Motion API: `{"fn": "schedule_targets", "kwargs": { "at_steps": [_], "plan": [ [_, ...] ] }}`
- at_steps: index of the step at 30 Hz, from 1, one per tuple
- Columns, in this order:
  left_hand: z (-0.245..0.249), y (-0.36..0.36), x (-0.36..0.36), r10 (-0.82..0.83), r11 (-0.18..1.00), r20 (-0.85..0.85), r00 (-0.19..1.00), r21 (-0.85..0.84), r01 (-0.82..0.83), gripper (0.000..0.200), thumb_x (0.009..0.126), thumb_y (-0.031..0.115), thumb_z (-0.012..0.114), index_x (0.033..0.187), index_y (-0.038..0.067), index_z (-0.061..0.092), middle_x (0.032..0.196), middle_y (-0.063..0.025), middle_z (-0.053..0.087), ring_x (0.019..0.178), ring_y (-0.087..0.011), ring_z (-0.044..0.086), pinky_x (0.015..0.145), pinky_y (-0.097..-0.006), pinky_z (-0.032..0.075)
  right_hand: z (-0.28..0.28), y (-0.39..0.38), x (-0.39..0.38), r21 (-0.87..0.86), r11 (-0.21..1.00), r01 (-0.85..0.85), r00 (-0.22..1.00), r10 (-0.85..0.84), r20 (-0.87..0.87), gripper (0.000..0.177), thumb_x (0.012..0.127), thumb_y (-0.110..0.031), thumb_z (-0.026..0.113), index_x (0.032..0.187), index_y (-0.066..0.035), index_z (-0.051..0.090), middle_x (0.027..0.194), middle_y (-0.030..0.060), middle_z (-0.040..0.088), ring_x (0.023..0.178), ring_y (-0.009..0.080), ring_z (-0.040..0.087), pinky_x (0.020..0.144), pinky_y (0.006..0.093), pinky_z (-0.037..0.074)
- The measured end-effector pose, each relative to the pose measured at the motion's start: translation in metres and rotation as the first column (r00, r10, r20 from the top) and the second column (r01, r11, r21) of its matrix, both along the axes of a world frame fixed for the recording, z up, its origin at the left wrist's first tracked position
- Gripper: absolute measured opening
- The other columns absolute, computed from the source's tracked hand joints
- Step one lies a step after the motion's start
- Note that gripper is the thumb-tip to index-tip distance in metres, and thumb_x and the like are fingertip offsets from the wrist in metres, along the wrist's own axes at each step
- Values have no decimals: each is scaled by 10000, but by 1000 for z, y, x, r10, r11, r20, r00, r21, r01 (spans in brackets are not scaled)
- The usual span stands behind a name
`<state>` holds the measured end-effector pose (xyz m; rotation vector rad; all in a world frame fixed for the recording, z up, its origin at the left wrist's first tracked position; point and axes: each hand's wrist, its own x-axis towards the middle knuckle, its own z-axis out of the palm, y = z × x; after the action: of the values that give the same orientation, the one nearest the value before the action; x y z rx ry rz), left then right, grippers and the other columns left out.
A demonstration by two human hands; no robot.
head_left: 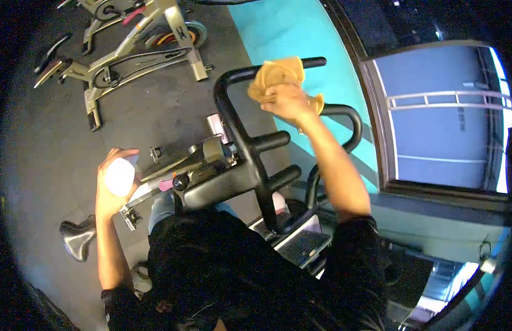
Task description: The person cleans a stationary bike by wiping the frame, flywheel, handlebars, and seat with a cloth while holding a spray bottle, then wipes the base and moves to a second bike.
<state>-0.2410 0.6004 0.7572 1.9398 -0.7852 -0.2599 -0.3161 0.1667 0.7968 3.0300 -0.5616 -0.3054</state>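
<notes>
My right hand grips a yellow-tan cloth against the upper bar of black handlebars. Part of that bar is hidden under the cloth. On the left, my left hand is wrapped round a white, bright container, held away from the handlebars; its far end is washed out by glare. Between the hands lies the frame of an exercise bike, with a black knob and a pink part on it.
Another exercise bike stands at the upper left on the dark floor. A black saddle is at the lower left. Below the handlebars sits an open laptop. A turquoise wall panel and a framed window are on the right.
</notes>
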Motion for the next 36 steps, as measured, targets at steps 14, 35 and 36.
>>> {"fn": "schedule_targets", "kwargs": {
  "at_steps": [14,35,36],
  "plan": [
    [-15,-20,-87,155,987,-316,936,19,-157,457,719,53,659,1173,46,602,943,-63,613,873,-140,573,803,-279,472,-32,-10,56,31,991,-128,989,130,-71,289,806,-271,583,993,-107,730,1084,116,687,1016,295,652,843,421,524],
    [-33,54,-127,406,913,-297,864,85,-400,477,709,-13,617,1183,23,585,1008,-69,638,962,-166,619,860,-293,490,3,-29,21,625,776,87,995,-100,-15,231,801,-299,706,971,-142,713,948,121,698,916,291,659,781,457,502],
    [-34,55,-125,421,906,-295,858,84,-415,480,707,-16,615,1184,22,584,1007,-68,638,962,-166,619,862,-294,489,-1,-28,38,791,576,206,967,-245,-73,240,795,-289,713,970,-126,708,952,100,701,911,274,666,763,453,512]
  ]
}}
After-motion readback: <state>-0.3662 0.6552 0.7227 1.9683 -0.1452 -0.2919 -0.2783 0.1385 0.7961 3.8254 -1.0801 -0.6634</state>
